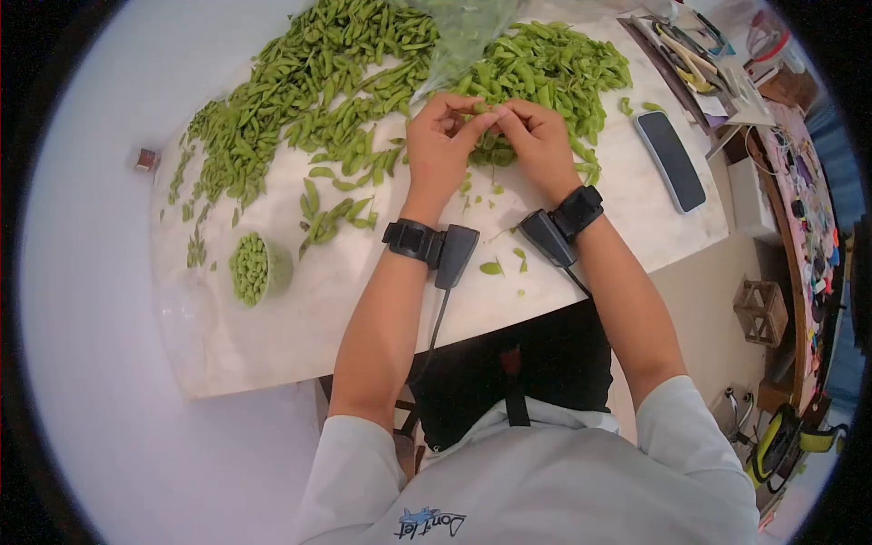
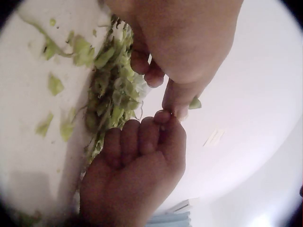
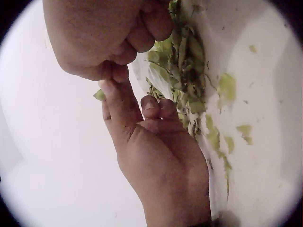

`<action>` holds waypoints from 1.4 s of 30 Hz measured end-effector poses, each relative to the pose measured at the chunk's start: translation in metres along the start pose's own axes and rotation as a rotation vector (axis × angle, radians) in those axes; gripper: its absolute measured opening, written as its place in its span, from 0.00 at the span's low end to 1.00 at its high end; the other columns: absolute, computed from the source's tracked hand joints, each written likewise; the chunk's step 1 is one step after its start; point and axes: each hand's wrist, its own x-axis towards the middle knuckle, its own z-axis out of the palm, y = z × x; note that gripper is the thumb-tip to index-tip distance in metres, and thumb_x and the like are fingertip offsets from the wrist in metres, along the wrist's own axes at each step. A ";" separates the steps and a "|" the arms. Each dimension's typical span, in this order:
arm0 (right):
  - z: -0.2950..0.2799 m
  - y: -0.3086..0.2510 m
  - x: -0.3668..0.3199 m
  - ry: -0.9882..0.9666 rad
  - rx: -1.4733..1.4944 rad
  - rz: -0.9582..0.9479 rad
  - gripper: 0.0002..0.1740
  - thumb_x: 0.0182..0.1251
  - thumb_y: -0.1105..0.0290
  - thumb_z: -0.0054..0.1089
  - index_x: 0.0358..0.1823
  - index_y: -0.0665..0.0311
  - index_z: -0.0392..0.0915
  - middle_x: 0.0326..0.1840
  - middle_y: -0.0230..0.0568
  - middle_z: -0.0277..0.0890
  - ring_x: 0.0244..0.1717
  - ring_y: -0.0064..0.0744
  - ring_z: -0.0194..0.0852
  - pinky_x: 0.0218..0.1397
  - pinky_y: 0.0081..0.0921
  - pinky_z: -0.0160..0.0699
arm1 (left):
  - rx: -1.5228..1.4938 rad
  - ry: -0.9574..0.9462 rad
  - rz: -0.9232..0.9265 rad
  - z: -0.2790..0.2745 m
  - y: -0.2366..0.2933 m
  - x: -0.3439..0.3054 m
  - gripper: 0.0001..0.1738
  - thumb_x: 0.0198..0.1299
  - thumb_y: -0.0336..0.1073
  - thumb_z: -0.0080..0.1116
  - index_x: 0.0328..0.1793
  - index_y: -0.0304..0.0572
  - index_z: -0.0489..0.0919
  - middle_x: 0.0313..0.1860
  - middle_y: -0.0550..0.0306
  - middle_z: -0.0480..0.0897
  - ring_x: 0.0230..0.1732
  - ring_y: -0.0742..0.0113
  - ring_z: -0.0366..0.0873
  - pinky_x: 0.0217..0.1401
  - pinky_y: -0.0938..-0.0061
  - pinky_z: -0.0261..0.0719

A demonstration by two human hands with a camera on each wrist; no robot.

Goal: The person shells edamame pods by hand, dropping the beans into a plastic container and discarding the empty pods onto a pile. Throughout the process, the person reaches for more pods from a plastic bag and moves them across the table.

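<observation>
At the pile's near edge, my left hand (image 1: 440, 150) pinches a small green pod (image 1: 481, 107) between thumb and index finger. The thumb and index tips of my right hand (image 1: 542, 150) meet the left thumb at the pod's end. In the left wrist view the pod (image 2: 195, 103) pokes out behind the left hand (image 2: 187, 42), while the right hand (image 2: 137, 165) has its fingers curled. The right wrist view shows the pod (image 3: 99, 95) at the left hand's (image 3: 161, 151) fingertips, under the right hand (image 3: 109, 35); the fingers hide most of it.
Green pods (image 1: 318, 82) spread across the back of the table (image 1: 363, 309). A cup of shelled beans (image 1: 250, 270) stands at the left, a phone (image 1: 670, 162) lies at the right. A clear plastic bag (image 1: 459, 41) rests among the pods; shell scraps (image 1: 491, 268) lie near the wrists.
</observation>
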 end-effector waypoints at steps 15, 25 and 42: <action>-0.010 -0.014 -0.006 0.247 0.029 0.009 0.15 0.68 0.66 0.54 0.26 0.69 0.74 0.19 0.24 0.65 0.22 0.12 0.56 0.25 0.16 0.56 | 0.035 -0.139 -0.033 0.005 -0.003 0.001 0.16 0.53 0.25 0.65 0.48 0.37 0.76 0.33 0.64 0.79 0.30 0.82 0.74 0.27 0.86 0.69; -0.024 -0.013 -0.007 0.405 0.172 0.066 0.09 0.68 0.68 0.54 0.39 0.66 0.80 0.21 0.23 0.65 0.23 0.12 0.57 0.26 0.14 0.57 | -0.073 -0.109 -0.131 0.003 0.004 0.003 0.18 0.61 0.30 0.59 0.57 0.36 0.72 0.38 0.57 0.84 0.23 0.81 0.71 0.24 0.86 0.69; -0.008 -0.025 -0.012 -0.035 0.157 0.169 0.13 0.64 0.70 0.58 0.50 0.61 0.78 0.28 0.26 0.75 0.25 0.13 0.70 0.23 0.14 0.68 | -0.116 -0.059 -0.098 0.000 0.004 0.000 0.15 0.63 0.31 0.56 0.54 0.35 0.71 0.34 0.52 0.84 0.22 0.76 0.76 0.24 0.83 0.74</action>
